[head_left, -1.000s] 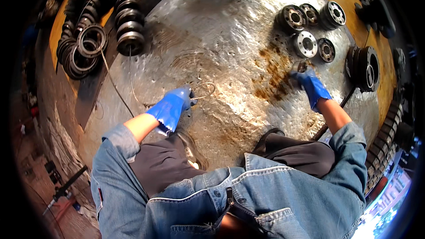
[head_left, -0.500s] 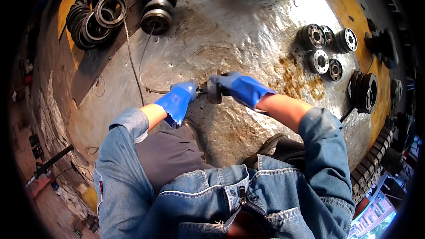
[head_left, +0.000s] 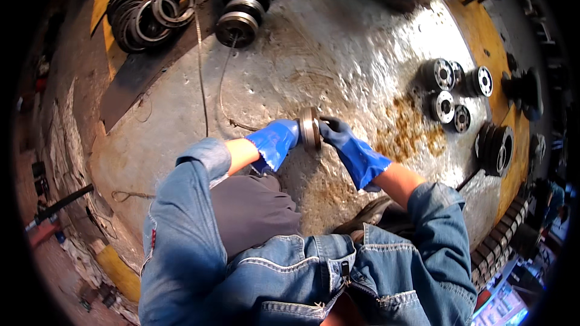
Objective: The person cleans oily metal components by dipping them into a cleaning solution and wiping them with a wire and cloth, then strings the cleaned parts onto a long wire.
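At the far left, loose metal rings (head_left: pixel 174 3) lie piled, and beside them a strung row of discs (head_left: pixel 238 26) trails a thin cord (head_left: pixel 221 87) toward the gloved left hand (head_left: pixel 280 137). This hand meets the left face of a metal disc (head_left: pixel 310 128), its fingertips hidden, so its grip cannot be told. The disc stands edge-on between the hands, above the metal sheet (head_left: pixel 272 78). At its right face, the right hand (head_left: pixel 336 131) has bent fingers; whether they clamp anything is unclear. Farther right sit small discs (head_left: pixel 444 106), then, nearer, dark rings (head_left: pixel 499 148).

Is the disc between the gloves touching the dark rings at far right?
Apart: the head view shows stained metal sheet between the disc and dark rings.
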Tool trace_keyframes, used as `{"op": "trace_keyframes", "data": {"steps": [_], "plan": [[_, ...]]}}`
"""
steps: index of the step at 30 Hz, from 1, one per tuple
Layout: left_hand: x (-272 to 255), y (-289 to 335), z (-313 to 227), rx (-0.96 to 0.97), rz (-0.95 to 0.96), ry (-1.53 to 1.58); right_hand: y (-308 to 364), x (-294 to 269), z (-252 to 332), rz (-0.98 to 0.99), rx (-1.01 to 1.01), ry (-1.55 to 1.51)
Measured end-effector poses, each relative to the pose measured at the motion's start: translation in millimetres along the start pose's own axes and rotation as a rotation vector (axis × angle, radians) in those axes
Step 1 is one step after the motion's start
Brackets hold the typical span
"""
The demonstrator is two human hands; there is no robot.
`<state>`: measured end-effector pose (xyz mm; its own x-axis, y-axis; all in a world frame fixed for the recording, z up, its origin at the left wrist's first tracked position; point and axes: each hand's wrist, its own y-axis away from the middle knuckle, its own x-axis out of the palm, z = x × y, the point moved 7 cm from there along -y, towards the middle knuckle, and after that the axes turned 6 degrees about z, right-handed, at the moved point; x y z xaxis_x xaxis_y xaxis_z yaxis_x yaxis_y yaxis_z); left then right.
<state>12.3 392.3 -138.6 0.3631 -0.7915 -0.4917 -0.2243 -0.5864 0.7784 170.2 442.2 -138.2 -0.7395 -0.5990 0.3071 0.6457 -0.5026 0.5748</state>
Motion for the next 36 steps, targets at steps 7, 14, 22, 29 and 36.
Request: {"op": "trace_keyframes", "data": {"steps": [7,14,22,29,36], "plan": [[-97.8,86.8,-27.9,-0.065,0.037,-0.308,76.3,-53.1,81.9,-0.134,0.416,0.336],[-143.9,163.6,-112.8,0.558,-0.076,-0.099,217.5,123.7,255.4,0.465,0.049,0.882],[-167.8,262.8,-216.1,0.500,-0.182,-0.408,305.2,95.2,325.4,0.513,-0.241,0.568],[-162.4,245.5,-227.2,0.473,-0.104,-0.247,285.2,56.3,324.0,0.597,-0.126,0.284],[-163.8,164.3,-223.1,0.368,-0.259,-0.045,185.8,-84.7,255.7,0.145,-0.040,0.224]]}}
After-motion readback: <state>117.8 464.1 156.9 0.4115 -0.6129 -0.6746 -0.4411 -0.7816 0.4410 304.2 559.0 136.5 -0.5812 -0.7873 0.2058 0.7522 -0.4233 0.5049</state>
